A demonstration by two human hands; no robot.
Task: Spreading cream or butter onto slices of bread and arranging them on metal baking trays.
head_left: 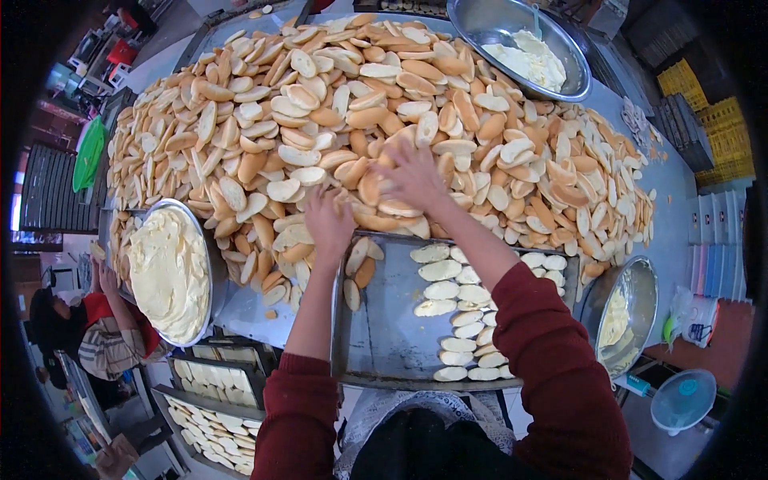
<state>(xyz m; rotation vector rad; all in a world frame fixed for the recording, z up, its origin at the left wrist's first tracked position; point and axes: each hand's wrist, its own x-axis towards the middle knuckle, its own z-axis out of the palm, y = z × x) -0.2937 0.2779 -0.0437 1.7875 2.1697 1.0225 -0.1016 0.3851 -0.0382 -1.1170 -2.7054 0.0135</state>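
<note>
A large heap of halved oval bread rolls (288, 104), brown crusts and pale cut sides mixed, covers most of the metal table. My left hand (330, 220) lies on the near side of the heap, fingers apart over loose halves. Farther in and to its right, my right hand (414, 180) reaches over the rolls with spread fingers, slightly blurred. Neither hand clearly holds a piece. Below my hands sits a dark metal tray (376, 336). Rows of cream-coated roll halves (436, 290) fill its right part, partly under my right forearm. A few loose halves (364, 272) lie at its far left corner.
A metal bowl heaped with pale cream (168, 272) stands left. Other cream bowls stand at the far right (524, 60) and near right (624, 312). Filled trays (216, 424) are stacked low at left. Another person (112, 336) works at the left.
</note>
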